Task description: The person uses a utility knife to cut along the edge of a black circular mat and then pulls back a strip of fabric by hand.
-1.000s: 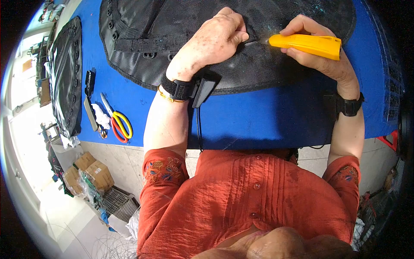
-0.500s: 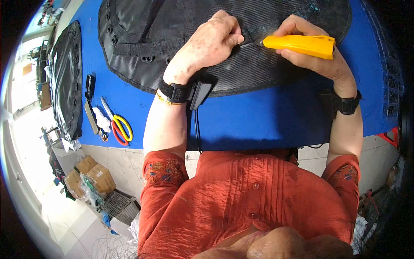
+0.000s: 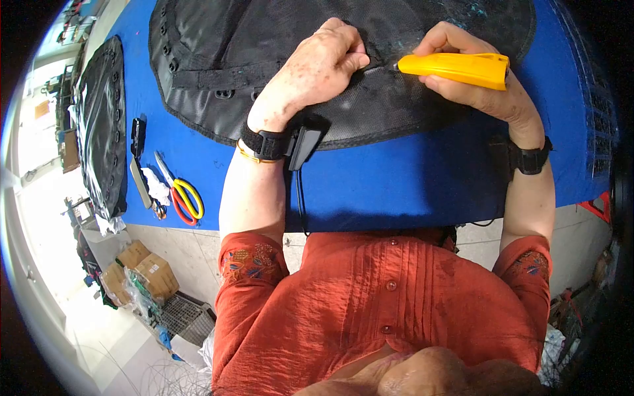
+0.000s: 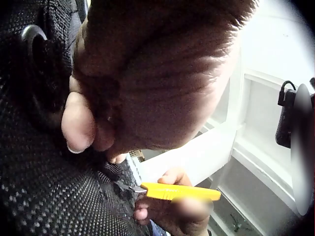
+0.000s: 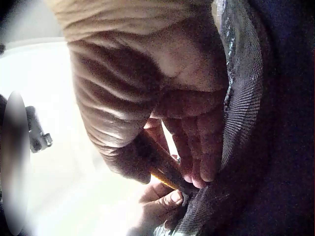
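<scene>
A large black mesh fabric piece (image 3: pixel 409 109) with an edge binding is spread over the blue table. My left hand (image 3: pixel 316 72) rests on it, fingers curled, pinching a bit of the fabric; the pinched spot is mostly hidden under the hand. To its right, my right hand (image 3: pixel 472 79) grips yellow thread snips (image 3: pixel 454 69) between thumb and fingers. Their metal tip points left, toward the left fingertips. In the left wrist view the snips (image 4: pixel 179 191) have their blades (image 4: pixel 129 187) right at the mesh. The right wrist view shows the left fingertips (image 5: pixel 165 199) close beside the snips' tip.
Scissors (image 3: pixel 186 195) with red and yellow handles lie at the table's left, near a dark-handled knife (image 3: pixel 137 148) and crumpled white paper (image 3: pixel 156 187). Farther left is another black piece (image 3: pixel 102 125) with eyelets. Cardboard boxes (image 3: pixel 155 276) stand on the floor.
The right hand with the snips has shifted slightly left, bringing the tip closer to the left fingers. The left hand has moved a little left and keeps its pinch.
</scene>
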